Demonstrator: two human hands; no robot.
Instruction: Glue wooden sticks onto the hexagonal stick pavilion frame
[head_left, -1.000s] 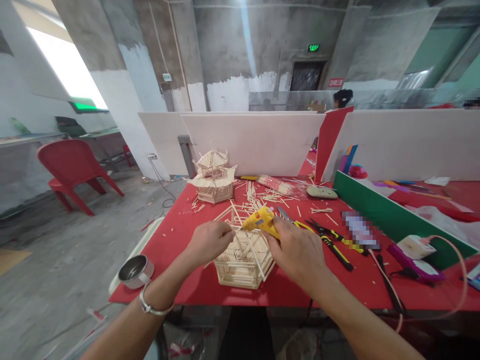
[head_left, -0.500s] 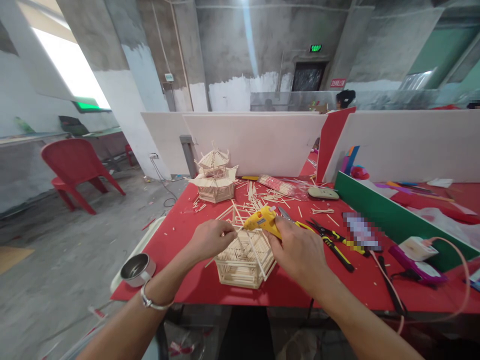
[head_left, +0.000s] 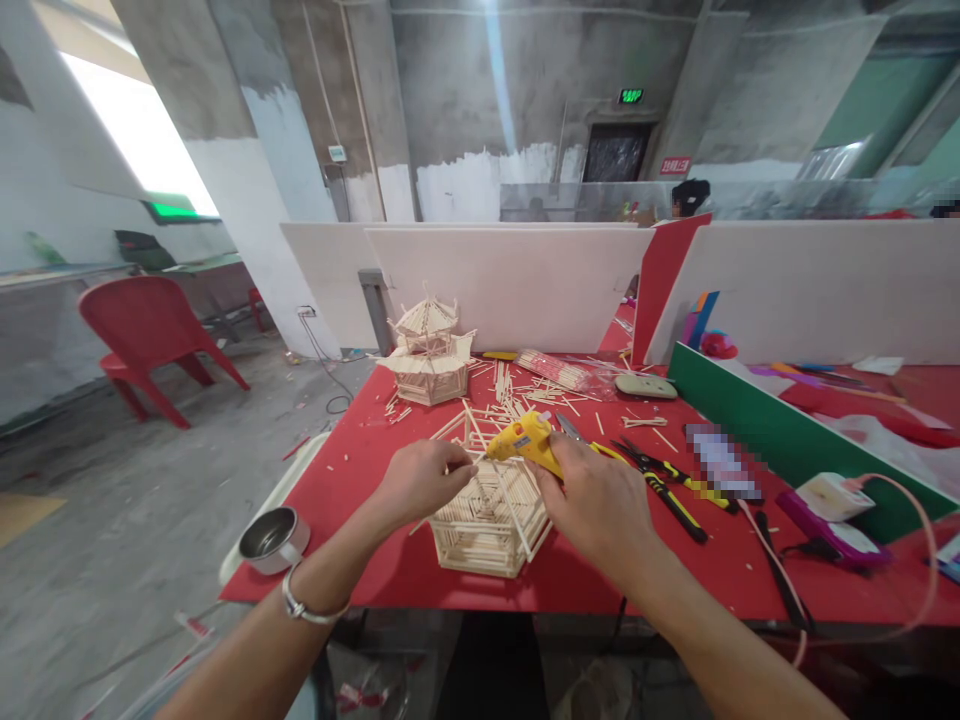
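Note:
My right hand (head_left: pixel 600 495) is wrapped round a yellow hot glue gun (head_left: pixel 525 437), its nozzle pointing left and down. Close to that nozzle, my left hand (head_left: pixel 427 478) pinches a thin wooden stick, mostly covered by the fingers. Both hands are above a six-sided model made of wooden sticks (head_left: pixel 480 550) at the front of the table. Its layered sticks form low walls and a ringed floor, with a few slanting sticks rising above. Farther back stands a tiered stick pagoda (head_left: pixel 429 365) with a pointed roof.
Loose sticks (head_left: pixel 514 390) and a plastic packet of sticks (head_left: pixel 562 372) lie behind on the red table (head_left: pixel 337 510). Pliers (head_left: pixel 675 505), scissors (head_left: pixel 570 430) and a phone (head_left: pixel 724 462) are on the right. A metal mug (head_left: pixel 274 540) stands near the left edge.
Almost nothing differs. The glue gun's nozzle stays beside my left fingertips, which have shifted very slightly to the right.

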